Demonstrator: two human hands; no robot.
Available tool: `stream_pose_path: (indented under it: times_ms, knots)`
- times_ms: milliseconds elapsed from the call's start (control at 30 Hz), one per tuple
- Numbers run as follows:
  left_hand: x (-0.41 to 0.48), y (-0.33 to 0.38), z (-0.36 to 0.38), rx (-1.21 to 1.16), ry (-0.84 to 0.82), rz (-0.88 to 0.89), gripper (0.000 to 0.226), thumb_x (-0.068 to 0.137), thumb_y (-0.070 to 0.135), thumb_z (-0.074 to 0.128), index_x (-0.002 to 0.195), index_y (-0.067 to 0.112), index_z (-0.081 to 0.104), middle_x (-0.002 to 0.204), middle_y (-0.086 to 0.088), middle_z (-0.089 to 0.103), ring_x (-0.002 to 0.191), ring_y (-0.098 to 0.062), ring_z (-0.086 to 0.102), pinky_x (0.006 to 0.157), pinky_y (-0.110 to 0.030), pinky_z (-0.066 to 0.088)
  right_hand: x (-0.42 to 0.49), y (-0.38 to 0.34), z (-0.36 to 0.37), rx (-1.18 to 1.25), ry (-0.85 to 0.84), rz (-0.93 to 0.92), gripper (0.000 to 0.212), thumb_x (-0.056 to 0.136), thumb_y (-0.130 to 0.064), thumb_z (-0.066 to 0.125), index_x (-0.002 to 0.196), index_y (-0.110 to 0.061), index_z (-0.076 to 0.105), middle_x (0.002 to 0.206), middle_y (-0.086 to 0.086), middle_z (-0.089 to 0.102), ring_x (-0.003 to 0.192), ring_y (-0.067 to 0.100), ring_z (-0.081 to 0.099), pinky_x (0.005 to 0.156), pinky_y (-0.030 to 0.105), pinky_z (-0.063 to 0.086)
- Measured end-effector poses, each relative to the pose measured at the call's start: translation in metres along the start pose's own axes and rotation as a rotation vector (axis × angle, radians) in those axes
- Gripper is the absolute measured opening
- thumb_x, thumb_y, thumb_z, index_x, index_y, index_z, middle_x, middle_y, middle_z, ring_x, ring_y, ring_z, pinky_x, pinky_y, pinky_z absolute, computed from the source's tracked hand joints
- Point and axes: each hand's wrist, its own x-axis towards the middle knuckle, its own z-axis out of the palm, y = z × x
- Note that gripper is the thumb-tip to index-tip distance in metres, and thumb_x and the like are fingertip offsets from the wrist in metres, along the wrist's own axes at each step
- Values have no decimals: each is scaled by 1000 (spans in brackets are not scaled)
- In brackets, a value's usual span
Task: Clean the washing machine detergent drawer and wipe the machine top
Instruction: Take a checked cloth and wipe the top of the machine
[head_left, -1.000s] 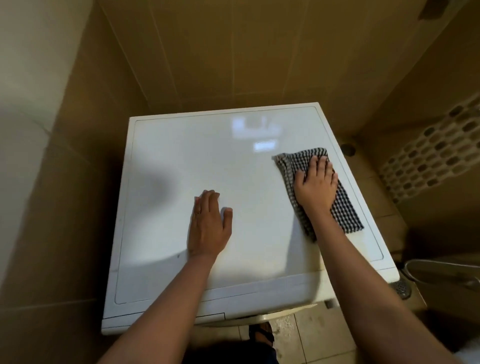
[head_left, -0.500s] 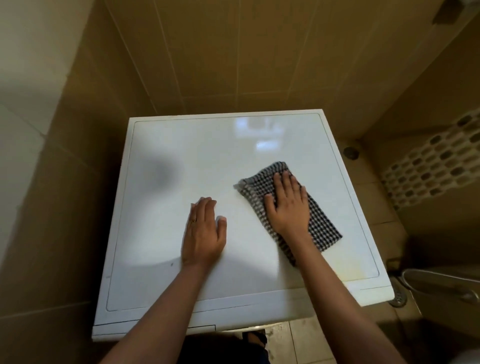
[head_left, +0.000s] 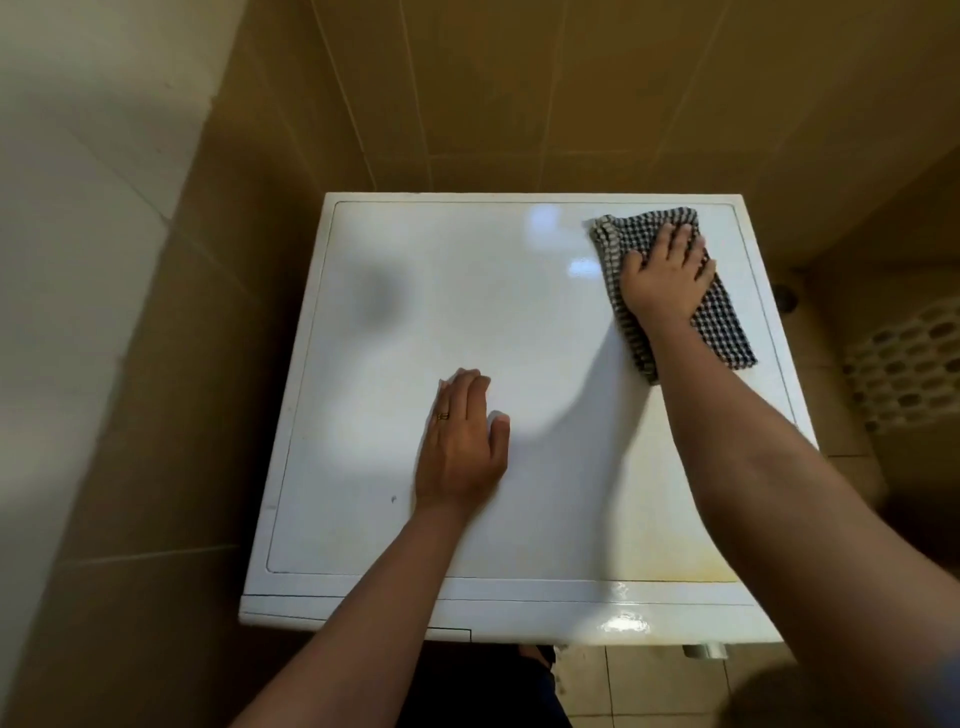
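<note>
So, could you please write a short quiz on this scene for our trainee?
1. Which hand presses the checked cloth?
2. True or false: the left hand lies flat on the washing machine top.
3. The cloth sits nearest which corner of the top? A far right, B far left, C near left.
Key: 1 right hand; 2 true; 3 A.
</note>
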Motion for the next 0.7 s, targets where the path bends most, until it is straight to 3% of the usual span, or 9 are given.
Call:
stream_pose_path:
  times_ms: [167,333,533,700]
  knots:
    - [0,-1,0,1,1,17,43,94,21,44,130,0,52,136,-13,52,134,-26,42,119,-39,25,-50,-63,23,-27,-58,-371,66,98,-50,19,154,-17,8,161,7,4,148,25,4,118,44,-1]
    - [1,-1,-1,-6,1,6,43,93,21,47,131,1,51,137,-13,51,134,-26,41,119,-38,23,-126,-44,34,4,-70,-505,71,90,-51,11,153,-19,18,159,2,15,147,19,10,119,42,2]
    - [0,-2,1,-1,25,18,45,94,25,45,130,-1,53,136,-15,53,134,-27,42,119,-38,24,-90,15,17,4,46,-242,69,92,-49,17,152,-16,20,159,5,17,146,21,15,118,42,6]
    - [0,-5,2,14,18,46,50,93,29,46,132,-2,52,137,-16,52,135,-29,42,118,-41,25,-8,-11,7,40,62,-19,68,95,-44,22,153,-9,13,160,11,9,147,27,5,119,47,1]
